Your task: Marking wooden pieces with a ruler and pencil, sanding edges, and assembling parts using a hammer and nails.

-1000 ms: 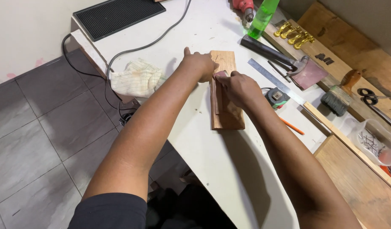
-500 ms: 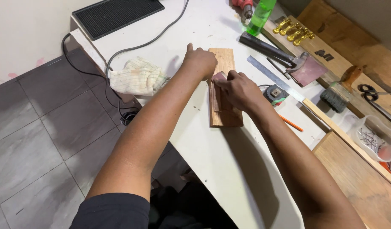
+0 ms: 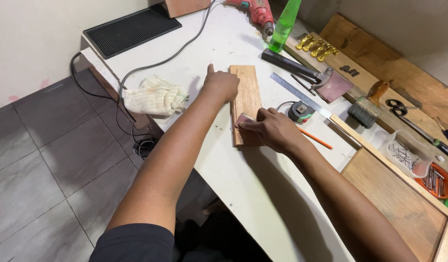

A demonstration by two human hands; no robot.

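Board [image 3: 247, 94], a short plank of light wood, lies flat on a white table [image 3: 263, 194], near its left edge, running away from the person. The left hand [image 3: 221, 85] presses on the board's far left edge, fingers curled down against the wood, thumb pointing away. The right hand [image 3: 275, 130] rests on the board's near end, its fingers pinched on a small pinkish pad [image 3: 243, 119] that lies flat on the wood.

Just right of the board sits a tape measure [image 3: 300, 111], and near it an orange pencil [image 3: 315, 138]. A steel ruler [image 3: 299, 94] lies slantwise beyond them. Farther right are a hammer [image 3: 297, 68], a brown sheet [image 3: 334, 87] of abrasive paper and a paintbrush [image 3: 367, 109]. A green bottle [image 3: 284, 26] and a red drill [image 3: 258, 10] stand at the table's far end, with gold-coloured fittings [image 3: 317, 46] on a plank beside them. A pale cloth [image 3: 155, 96] lies left of the board, by a grey cable [image 3: 170, 56]. A black ribbed mat [image 3: 132, 29] fills the far left corner. At the right edge, a clear tub [image 3: 408, 155] and an orange dish [image 3: 435, 180] hold nails, near black scissors [image 3: 396, 106].
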